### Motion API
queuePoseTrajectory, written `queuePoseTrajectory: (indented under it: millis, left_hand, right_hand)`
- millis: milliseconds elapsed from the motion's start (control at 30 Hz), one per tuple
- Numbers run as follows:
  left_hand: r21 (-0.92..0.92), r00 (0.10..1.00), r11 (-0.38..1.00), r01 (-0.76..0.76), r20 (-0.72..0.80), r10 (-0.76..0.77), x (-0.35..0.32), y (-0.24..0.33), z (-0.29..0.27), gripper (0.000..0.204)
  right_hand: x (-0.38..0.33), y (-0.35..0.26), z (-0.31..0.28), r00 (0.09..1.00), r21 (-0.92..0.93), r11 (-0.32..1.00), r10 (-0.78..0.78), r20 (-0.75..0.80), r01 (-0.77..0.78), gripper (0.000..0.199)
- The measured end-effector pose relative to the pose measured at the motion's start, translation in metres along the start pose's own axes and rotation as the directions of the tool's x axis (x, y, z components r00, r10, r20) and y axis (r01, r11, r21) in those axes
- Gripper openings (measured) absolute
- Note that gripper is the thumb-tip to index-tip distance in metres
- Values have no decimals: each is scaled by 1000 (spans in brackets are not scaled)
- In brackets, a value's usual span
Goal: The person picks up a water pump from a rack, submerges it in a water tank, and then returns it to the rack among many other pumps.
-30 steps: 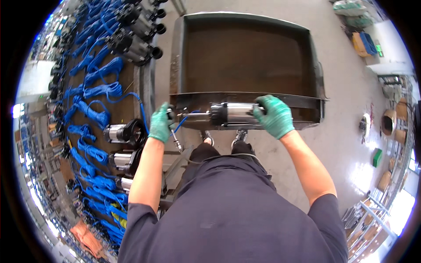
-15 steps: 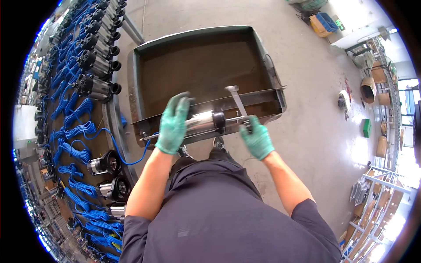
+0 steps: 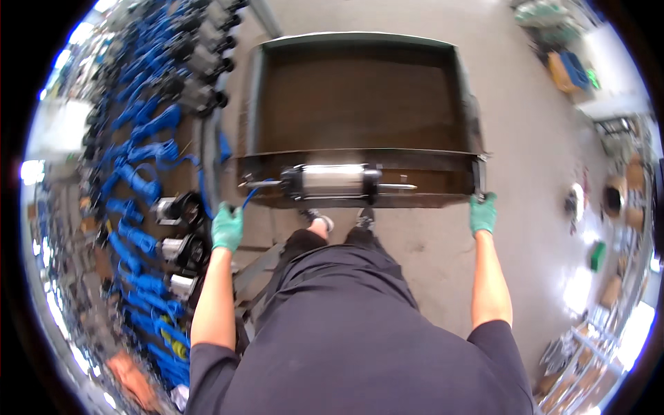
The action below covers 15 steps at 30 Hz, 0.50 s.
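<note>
1. My left hand [image 3: 227, 227] in a green glove sits low at the near-left corner of the big dark metal tray [image 3: 360, 104], fingers curled; can't tell if it's gripping anything.
2. Right hand [image 3: 483, 213] is closed on the tray's near-right corner.
3. Hands are well apart.
4. A silver motor-like cylinder [image 3: 332, 182] lies sideways on the tray's near rim.
5. Blue cables [image 3: 138, 180] pile up on my left.

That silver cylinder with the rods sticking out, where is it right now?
The silver cylinder lies crosswise along the near edge of the dark metal cart tray, middle of the head view, between the left hand and the right hand; neither touches it.
</note>
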<state>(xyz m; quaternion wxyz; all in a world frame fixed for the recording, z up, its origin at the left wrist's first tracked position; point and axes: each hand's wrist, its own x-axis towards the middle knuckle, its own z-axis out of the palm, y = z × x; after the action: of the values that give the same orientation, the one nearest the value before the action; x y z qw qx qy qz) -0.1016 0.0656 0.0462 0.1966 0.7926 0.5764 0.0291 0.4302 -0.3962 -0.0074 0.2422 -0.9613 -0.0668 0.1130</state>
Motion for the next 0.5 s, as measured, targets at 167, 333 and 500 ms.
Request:
queuePoseTrajectory:
  millis: [167,333,500]
  left_hand:
    - [336,944,937,-93,328,-24,16,-2,-7,43]
    - [261,882,935,-242,461,100,16,17,-35,39]
    - [101,876,936,-337,399,272,35,44,-97,25]
  right_hand:
    - [-8,10,11,950,-27,962,-274,-151,273,38]
    - [-76,-163,-7,814,204,795,-581,-18,571,32]
    - [-145,-299,0,625,-25,677,-664,411,736,51]
